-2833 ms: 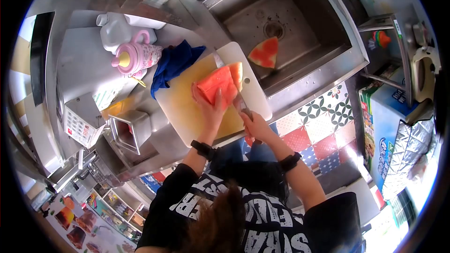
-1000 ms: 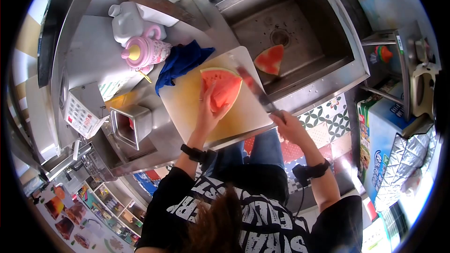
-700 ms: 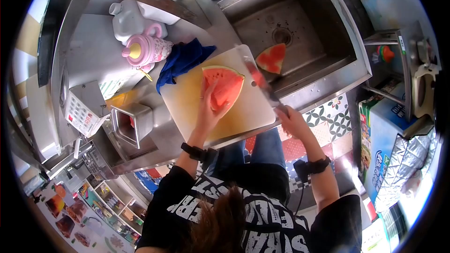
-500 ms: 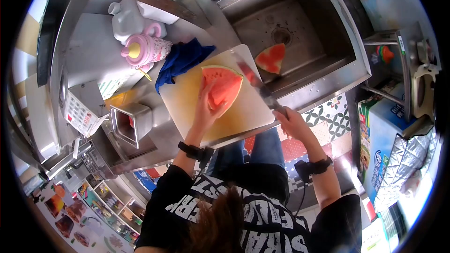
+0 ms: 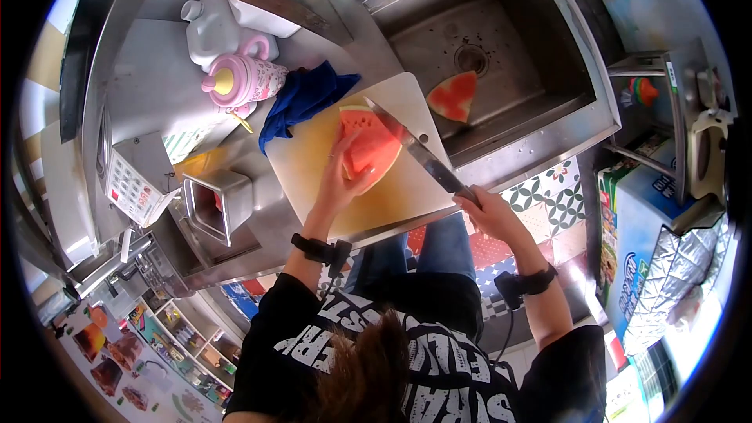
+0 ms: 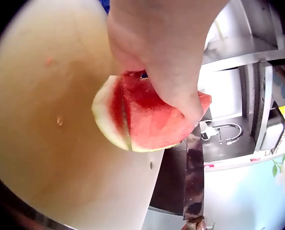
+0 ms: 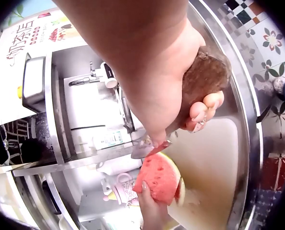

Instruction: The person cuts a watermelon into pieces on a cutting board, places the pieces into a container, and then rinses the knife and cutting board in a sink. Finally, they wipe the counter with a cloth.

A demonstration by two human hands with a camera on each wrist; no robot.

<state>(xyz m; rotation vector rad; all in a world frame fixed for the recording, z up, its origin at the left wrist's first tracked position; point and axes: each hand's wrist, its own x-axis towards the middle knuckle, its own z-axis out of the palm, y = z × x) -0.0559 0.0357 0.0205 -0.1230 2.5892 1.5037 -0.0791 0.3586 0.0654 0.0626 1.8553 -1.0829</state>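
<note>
A red watermelon wedge [image 5: 374,149] with pale green rind sits on the white cutting board [image 5: 411,197]. My left hand [image 5: 341,176] holds it from the near left side, thumb and fingers spread round it. A cut seam runs down through the rind and flesh of the watermelon wedge [image 6: 154,120] in the left wrist view. In my right hand [image 5: 495,215] is the handle of a large knife [image 5: 429,163]. Its blade points up and left, overlapping the wedge's right edge in the head view. The right wrist view shows the fingers curled round the brown knife handle [image 7: 205,76].
A watermelon piece [image 5: 453,97] lies in the steel sink [image 5: 517,63] right of the board. A blue cloth [image 5: 307,100] touches the board's far left edge. Behind it stand a pink tumbler [image 5: 243,82] and a white jug [image 5: 215,35]. A steel container [image 5: 235,202] stands left.
The wedge has been turned on the board since the first frame. My right hand drew the knife out to the right, then swung the blade back left to the wedge's edge.
</note>
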